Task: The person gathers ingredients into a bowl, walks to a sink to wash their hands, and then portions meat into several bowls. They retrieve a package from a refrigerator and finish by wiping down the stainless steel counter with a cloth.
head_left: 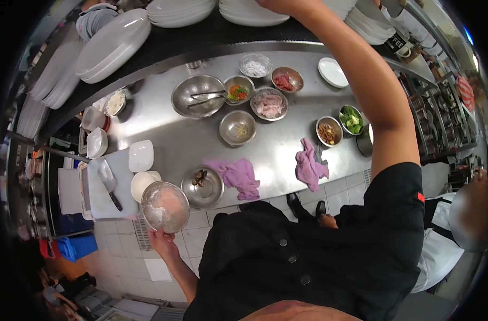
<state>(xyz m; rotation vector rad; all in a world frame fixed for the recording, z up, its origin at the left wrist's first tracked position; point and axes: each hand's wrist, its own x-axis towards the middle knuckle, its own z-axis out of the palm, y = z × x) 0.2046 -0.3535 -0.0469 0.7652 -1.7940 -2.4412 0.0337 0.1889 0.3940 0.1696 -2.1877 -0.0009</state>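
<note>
My left hand (164, 243) grips the rim of a metal bowl (185, 209), thumb and fingers closed on its near edge. Pinkish pieces dusted with white powder (166, 203) lie in this bowl, which is held above the counter's front edge. Beside it, another metal bowl (214, 198) contains a few dark brown pieces. High up, my right arm stretches to the shelf, where my right hand (281, 5) is beside a stack of white plates (252, 13). Its fingers are cut off by the top of the view, so their grip is hidden.
A cleaver (107, 176) lies on a white cutting board (97, 200). Bowls of raw meat (269, 104), greens (351, 120) and chopped vegetables (237, 93) stand on the steel counter (286, 144). Purple cloths (309, 166) lie near its edge. A person (442, 241) stands at right.
</note>
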